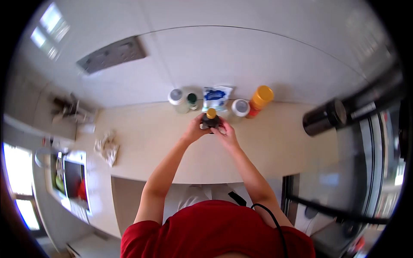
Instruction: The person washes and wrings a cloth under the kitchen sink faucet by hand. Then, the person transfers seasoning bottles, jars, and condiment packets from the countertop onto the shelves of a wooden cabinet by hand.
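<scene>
A dark bottle with a yellow cap stands upright between my hands. My left hand is closed round its left side, and my right hand grips its right side. Just behind it is a white and blue packet. To the left of the packet are a jar with a grey lid and a small container with a dark green cap. On the right, a jar with a white and grey lid stands beside a yellow-capped orange bottle.
The pale counter runs along a wall with a grey socket panel. A crumpled cloth lies at the left. Further left is a sink. A black cylinder is on the right.
</scene>
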Demonstrator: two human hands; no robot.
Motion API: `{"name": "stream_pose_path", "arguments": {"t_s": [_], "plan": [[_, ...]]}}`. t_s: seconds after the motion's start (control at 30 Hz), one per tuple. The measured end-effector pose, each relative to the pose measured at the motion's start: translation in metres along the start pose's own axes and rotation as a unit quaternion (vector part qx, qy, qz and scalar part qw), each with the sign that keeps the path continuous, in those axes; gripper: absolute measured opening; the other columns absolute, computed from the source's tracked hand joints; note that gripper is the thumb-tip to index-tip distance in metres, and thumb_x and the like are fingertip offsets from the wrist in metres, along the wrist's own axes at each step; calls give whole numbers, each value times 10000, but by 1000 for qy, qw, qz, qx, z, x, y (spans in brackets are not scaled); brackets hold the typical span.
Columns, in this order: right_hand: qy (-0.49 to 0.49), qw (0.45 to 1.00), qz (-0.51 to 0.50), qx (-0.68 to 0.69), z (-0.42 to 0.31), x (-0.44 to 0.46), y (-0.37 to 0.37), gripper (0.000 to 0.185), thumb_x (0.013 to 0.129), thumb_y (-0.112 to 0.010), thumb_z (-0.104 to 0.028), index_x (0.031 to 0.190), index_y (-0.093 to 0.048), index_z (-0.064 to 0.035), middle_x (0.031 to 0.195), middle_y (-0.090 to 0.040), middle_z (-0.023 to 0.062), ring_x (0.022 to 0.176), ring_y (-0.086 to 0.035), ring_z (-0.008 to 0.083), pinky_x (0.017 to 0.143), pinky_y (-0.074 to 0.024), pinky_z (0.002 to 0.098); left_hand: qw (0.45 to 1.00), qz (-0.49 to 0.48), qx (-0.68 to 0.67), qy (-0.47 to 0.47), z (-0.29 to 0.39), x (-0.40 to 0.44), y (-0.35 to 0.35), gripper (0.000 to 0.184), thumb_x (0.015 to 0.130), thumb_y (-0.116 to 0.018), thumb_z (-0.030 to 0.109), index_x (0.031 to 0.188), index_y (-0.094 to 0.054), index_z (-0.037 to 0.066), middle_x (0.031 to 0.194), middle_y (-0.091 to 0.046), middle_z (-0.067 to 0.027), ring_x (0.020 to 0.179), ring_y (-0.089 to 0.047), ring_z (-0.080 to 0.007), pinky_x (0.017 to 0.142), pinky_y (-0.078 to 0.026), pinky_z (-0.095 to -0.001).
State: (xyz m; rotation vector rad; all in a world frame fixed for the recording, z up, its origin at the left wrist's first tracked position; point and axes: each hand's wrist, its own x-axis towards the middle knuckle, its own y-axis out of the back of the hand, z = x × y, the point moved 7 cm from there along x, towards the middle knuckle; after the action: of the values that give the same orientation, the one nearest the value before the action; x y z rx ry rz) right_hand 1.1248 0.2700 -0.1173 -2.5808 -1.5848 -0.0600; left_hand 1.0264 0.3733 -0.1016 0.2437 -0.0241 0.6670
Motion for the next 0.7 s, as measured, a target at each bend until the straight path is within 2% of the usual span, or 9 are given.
{"name": "stream_pose_path", "arguments": {"t_s": [0.13,0.23,0.33,0.37,0.43,0.47,0.6,0.67,0.7], "plan": [[16,993,-111,-42,-20,-4,-26,500,781,-698,-107,1217,-483,10,1141,-554,96,1048,-550,189,905,-441,311,991,121,32,55,9,-52,17,535,622,-792,159,1095,-556,76,946,-648,-75,857,-613,-194,782,-490,-337],[-38,971,-232,-34,-40,-30,-72,456,779,-701,-115,1176,-514,10,1103,-579,95,1025,-559,179,908,-426,304,977,202,37,58,23,-123,34,502,629,-788,197,1078,-580,113,856,-658,-32,768,-601,-144,707,-504,-301],[-73,939,-336,-28,-47,-90,-120,467,783,-683,-80,1198,-484,-2,1144,-558,103,1030,-545,184,912,-420,315,957,276,-51,71,63,-218,36,527,614,-786,169,1087,-564,102,902,-641,-44,817,-597,-151,764,-509,-331],[-80,932,-354,-23,-48,-110,-128,458,791,-666,-63,1206,-481,-1,1144,-556,107,1040,-539,189,908,-421,321,948,311,-6,75,77,-248,35,532,608,-786,170,1085,-563,102,903,-643,-59,825,-606,-167,765,-507,-328],[-77,886,-458,19,-78,-156,-167,474,810,-617,-33,1249,-439,2,1186,-525,108,1096,-508,193,948,-389,323,933,346,11,101,105,-309,42,550,602,-778,178,1097,-556,89,924,-643,-90,845,-618,-209,799,-495,-329],[-74,855,-512,34,-98,-176,-180,473,824,-589,-20,1266,-423,5,1216,-507,103,1123,-491,191,967,-371,322,917,381,29,119,123,-337,37,557,629,-797,165,1114,-536,82,959,-627,-68,917,-596,-177,836,-484,-334],[-104,764,-637,1,-138,-291,-260,415,888,-534,-63,1287,-434,-9,1250,-502,149,1156,-476,233,984,-359,348,861,491,53,118,175,-488,32,552,630,-798,141,1105,-526,67,981,-616,-72,939,-593,-181,857,-476,-334],[-87,660,-744,58,-149,-363,-298,484,914,-525,-101,1353,-337,-24,1259,-479,131,1156,-456,201,986,-353,324,816,568,7,107,197,-573,15,535,638,-788,133,1099,-525,63,980,-615,-65,944,-586,-171,855,-475,-332],[-54,624,-775,78,-166,-405,-317,503,859,-564,-54,1320,-366,-11,1245,-487,117,1150,-466,198,982,-357,324,792,603,7,100,206,-617,6,530,647,-780,131,1106,-524,60,983,-617,-64,940,-586,-165,853,-474,-328]]}}
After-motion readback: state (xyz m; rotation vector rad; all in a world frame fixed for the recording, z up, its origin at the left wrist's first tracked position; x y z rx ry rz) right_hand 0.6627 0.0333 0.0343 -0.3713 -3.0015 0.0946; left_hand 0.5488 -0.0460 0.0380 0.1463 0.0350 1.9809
